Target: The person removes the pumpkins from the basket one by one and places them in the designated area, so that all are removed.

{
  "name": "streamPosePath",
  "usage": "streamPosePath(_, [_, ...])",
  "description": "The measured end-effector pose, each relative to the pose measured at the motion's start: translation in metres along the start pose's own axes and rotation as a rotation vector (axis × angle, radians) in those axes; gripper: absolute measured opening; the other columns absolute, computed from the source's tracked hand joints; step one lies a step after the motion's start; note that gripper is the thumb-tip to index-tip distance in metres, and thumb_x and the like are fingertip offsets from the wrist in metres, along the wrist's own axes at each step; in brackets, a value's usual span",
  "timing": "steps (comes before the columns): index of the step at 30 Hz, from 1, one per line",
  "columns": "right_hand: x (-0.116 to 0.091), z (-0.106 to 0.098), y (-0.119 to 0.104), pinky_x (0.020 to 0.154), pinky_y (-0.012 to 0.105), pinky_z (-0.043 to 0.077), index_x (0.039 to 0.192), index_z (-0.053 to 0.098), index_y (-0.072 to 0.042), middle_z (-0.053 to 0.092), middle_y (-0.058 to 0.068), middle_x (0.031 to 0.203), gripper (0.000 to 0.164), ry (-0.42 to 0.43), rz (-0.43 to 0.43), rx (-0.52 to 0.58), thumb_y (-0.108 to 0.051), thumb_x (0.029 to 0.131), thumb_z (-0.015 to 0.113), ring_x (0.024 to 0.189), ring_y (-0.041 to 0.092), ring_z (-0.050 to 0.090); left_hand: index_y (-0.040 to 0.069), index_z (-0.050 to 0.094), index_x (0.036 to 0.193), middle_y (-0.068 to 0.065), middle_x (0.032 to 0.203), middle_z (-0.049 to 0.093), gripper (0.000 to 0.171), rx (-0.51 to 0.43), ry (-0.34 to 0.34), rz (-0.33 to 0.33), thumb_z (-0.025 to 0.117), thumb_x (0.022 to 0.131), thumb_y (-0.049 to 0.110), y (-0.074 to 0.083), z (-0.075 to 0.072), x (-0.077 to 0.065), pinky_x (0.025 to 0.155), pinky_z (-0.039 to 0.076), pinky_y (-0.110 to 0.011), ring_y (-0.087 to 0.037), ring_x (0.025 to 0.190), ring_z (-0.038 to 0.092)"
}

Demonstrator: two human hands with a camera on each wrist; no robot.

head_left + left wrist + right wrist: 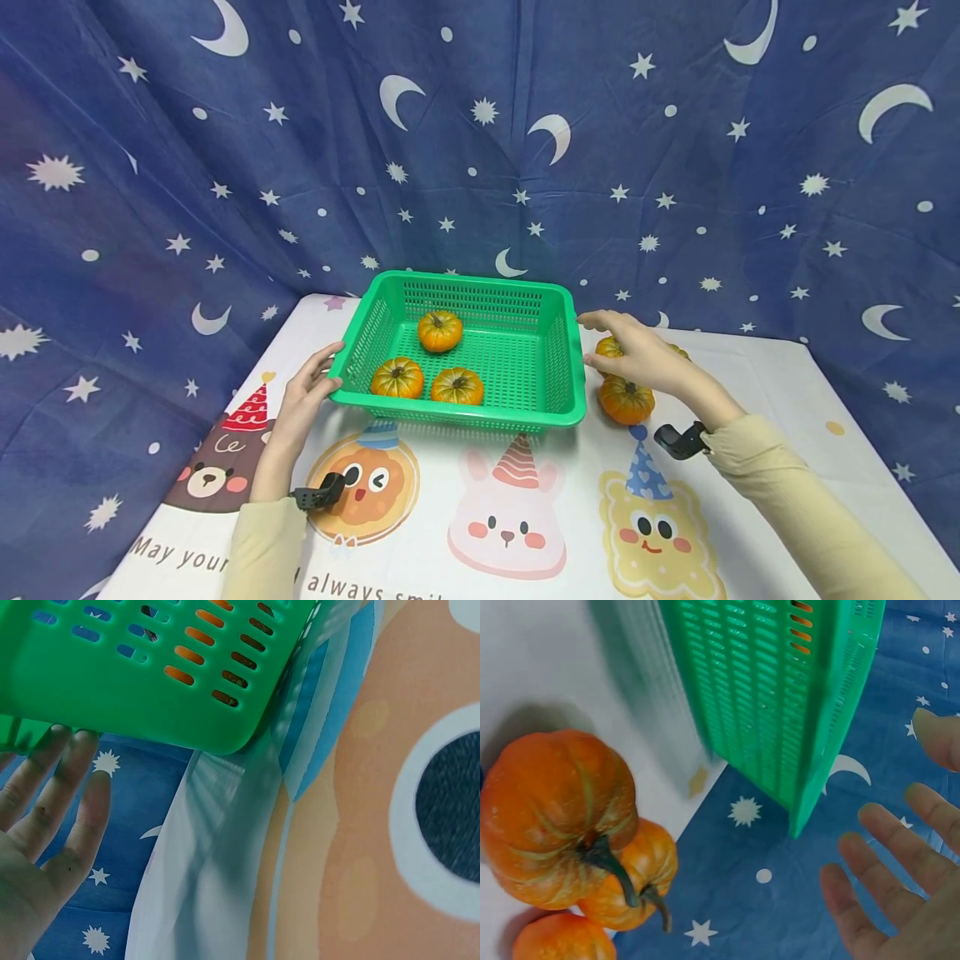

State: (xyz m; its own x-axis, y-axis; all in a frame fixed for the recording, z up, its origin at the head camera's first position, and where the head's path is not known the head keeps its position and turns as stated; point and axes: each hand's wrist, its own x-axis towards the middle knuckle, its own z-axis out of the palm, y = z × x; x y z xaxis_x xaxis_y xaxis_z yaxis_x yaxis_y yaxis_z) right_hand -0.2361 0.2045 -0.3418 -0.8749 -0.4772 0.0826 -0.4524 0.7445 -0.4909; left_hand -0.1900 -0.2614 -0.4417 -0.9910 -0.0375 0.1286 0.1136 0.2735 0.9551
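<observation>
A green plastic basket [345, 398] with slotted walls holds three small orange pumpkins: one toward the back [440, 332] and two along the front [397, 377]. My left hand [298, 402] is at the basket's left end, its extended fingertips meeting the rim in the left wrist view; the thumb is hidden there. Just off the right end is my right hand [633, 354], fingers spread and apart from the rim in the right wrist view. Below and beside that hand sit three more pumpkins, the largest-looking one [562, 817] nearest the right wrist camera.
A white tablecloth [585, 500] with cartoon faces and lettering covers the table. Right behind the basket hangs a blue curtain [465, 217] with moons and stars, which also runs down the left side. Each wrist wears a black strapped camera [678, 440].
</observation>
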Motion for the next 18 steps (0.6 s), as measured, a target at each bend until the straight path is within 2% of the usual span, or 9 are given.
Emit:
streamPosePath(5, [0.006, -0.001, -0.007, 0.101, 0.054, 0.040, 0.139, 0.047, -0.009, 0.053, 0.015, 0.137, 0.056, -0.034, 0.009, 0.016, -0.023, 0.089, 0.067, 0.126, 0.032, 0.046, 0.016, 0.041, 0.146, 0.004, 0.118, 0.052, 0.052, 0.001, -0.001, 0.001, 0.046, 0.095, 0.007, 0.001, 0.000, 0.000, 0.083, 0.042, -0.016, 0.005, 0.098, 0.056])
streamPosePath(11, [0.014, 0.001, -0.015, 0.104, 0.056, 0.037, 0.139, 0.046, -0.009, 0.052, 0.014, 0.138, 0.056, -0.070, -0.018, -0.014, -0.024, 0.089, 0.067, 0.128, 0.033, 0.044, 0.014, 0.041, 0.146, 0.006, 0.117, 0.052, 0.051, -0.003, -0.002, 0.014, 0.046, 0.095, 0.006, 0.000, -0.001, 0.000, 0.083, 0.042, -0.015, 0.005, 0.098, 0.056])
streamPosePath(18, [0.022, 0.004, -0.028, 0.107, 0.052, 0.035, 0.139, 0.047, -0.008, 0.051, 0.010, 0.140, 0.057, -0.101, -0.061, -0.029, -0.025, 0.089, 0.068, 0.132, 0.031, 0.043, 0.015, 0.040, 0.146, 0.003, 0.119, 0.052, 0.052, 0.002, 0.001, -0.008, 0.046, 0.095, 0.007, 0.002, 0.000, -0.001, 0.084, 0.042, -0.015, 0.005, 0.098, 0.056])
